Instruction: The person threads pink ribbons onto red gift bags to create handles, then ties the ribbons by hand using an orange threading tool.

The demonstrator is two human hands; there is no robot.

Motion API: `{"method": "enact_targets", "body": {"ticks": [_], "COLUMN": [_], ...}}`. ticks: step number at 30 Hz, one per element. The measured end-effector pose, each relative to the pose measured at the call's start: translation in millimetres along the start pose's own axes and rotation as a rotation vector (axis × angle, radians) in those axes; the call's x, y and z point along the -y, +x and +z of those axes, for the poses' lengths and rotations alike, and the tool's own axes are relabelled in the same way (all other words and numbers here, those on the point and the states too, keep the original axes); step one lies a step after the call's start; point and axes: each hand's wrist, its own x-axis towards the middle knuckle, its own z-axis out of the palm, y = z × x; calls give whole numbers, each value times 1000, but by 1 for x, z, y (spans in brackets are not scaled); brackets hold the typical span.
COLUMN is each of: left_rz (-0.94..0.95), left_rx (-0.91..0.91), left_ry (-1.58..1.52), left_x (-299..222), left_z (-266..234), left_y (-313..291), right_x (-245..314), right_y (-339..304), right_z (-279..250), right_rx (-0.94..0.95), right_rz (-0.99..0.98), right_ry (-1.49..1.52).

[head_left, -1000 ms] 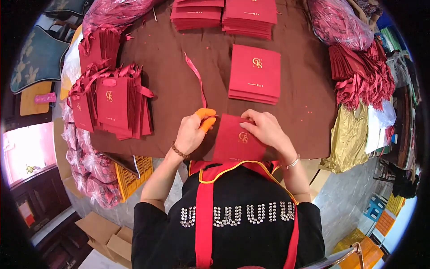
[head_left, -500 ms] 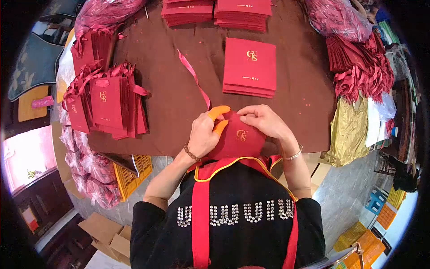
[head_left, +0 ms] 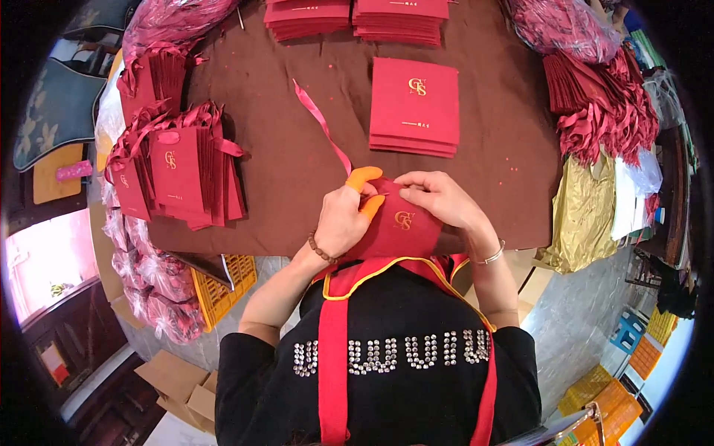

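Observation:
A small red paper bag point(head_left: 407, 236) with a gold emblem lies flat at the table's near edge, against my red apron point(head_left: 335, 349). My left hand point(head_left: 342, 217), with orange finger covers on thumb and forefinger, is closed in a pinch at the bag's upper left. A pink-red ribbon point(head_left: 324, 125) runs from under that forefinger up across the cloth, its far end loose. My right hand point(head_left: 451, 202) pinches the bag's top edge, thumb in front. A tiny pale tip shows between the left thumb and forefinger; I cannot make out what it is.
A short stack of red bags point(head_left: 415, 104) lies just beyond my hands on the brown tablecloth point(head_left: 260, 178). Two more stacks point(head_left: 309, 21) stand at the far edge. Ribboned bags point(head_left: 178, 171) stand at left, others point(head_left: 595, 97) at right. A yellow crate point(head_left: 223, 290) sits below left.
Both hands keep their pinch on the bag and ribbon. The view has shifted slightly; otherwise hardly anything has moved.

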Motion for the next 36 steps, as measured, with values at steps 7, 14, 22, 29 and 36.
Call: {"method": "enact_targets", "body": {"ticks": [7,14,22,29,36], "left_rz": [-72,0,90,239,346], "left_rx": [40,66,199,184,212], "left_ry": [26,73,330,303,673], "left_x": [1,-2,-18,-20,-27], "left_z": [2,5,0,2,-9], "left_y": [4,8,21,12,16], "right_x": [-3,-4,-2,10,9], "right_y": [0,0,-3,-13,-16], "right_z": [1,-3,-1,2,5], "right_rx": [18,98,8,-68,-89], "right_rz": [-27,-13,-231,-239,-267], "right_ry": [-34,88,-167,-218,-270]}}
